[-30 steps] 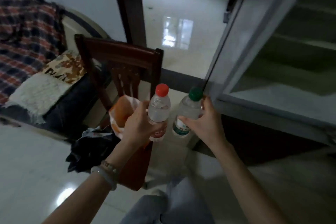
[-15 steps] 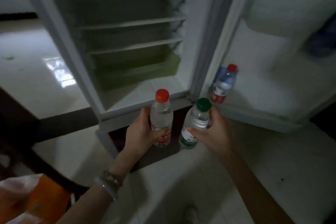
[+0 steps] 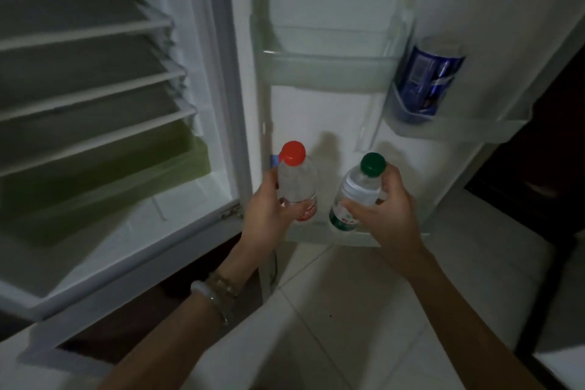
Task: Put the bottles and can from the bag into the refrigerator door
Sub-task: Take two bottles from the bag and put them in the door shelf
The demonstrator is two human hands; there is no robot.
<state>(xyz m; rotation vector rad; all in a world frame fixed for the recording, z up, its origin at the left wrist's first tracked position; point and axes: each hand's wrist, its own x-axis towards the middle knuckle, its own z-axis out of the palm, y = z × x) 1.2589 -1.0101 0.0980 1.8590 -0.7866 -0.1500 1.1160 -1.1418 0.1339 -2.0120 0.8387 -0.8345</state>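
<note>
My left hand [image 3: 266, 215] grips a clear bottle with a red cap [image 3: 296, 182]. My right hand [image 3: 384, 215] grips a clear bottle with a green cap [image 3: 357, 190]. Both bottles are upright, held in front of the lowest shelf [image 3: 316, 233] of the open refrigerator door [image 3: 319, 114]. Behind the red-capped bottle, another red cap and a bit of blue [image 3: 274, 159] peek out. A blue can [image 3: 427, 79] stands in the small door pocket at the upper right. The bag is out of view.
The refrigerator's inside [image 3: 95, 111] is on the left, with white wire shelves and a green drawer [image 3: 104, 180]. A wider door shelf [image 3: 326, 68] spans the middle of the door. Pale floor tiles [image 3: 348, 310] lie below.
The view has swung from the chair and bag to the open refrigerator door. Both hands have carried the bottles forward, close to the door's lowest shelf.
</note>
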